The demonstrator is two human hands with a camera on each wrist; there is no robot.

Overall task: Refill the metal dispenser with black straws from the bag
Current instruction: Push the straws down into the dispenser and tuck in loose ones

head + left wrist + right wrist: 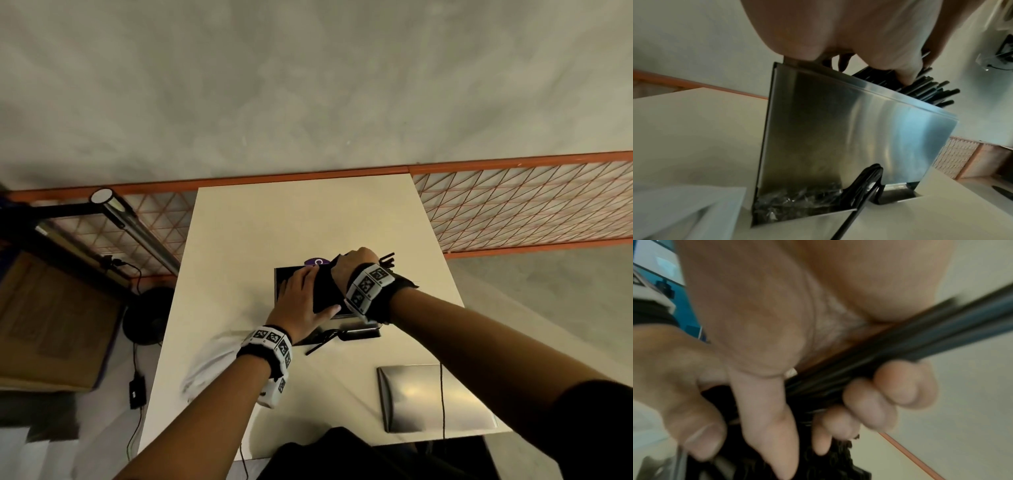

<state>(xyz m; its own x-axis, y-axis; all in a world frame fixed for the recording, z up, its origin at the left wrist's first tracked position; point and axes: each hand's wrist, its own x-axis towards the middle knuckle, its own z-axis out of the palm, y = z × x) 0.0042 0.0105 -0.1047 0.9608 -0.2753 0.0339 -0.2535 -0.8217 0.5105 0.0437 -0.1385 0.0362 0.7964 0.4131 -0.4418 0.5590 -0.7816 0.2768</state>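
Note:
The metal dispenser (pixel 278 284) stands open-topped in the middle of the white table (pixel 308 219); its steel front (pixel 838 138) fills the left wrist view. My right hand (pixel 356 263) grips a bundle of black straws (pixel 900 340) over the dispenser's top, their ends sticking out to the right (pixel 387 257). My left hand (pixel 305 291) lies flat across the top with straight fingers, the thumb pressing on the straws (pixel 931 92) that poke out of it. A few black straws (pixel 322 342) lie at the bottom front slot. The clear bag (pixel 212 366) lies at the near left.
The dispenser's metal lid (pixel 428 397) lies at the near right of the table, with a thin black cable beside it. A purple item (pixel 318 261) sits behind the dispenser. An orange mesh railing (pixel 513 205) runs behind the table. A cardboard box (pixel 51 318) stands at the left.

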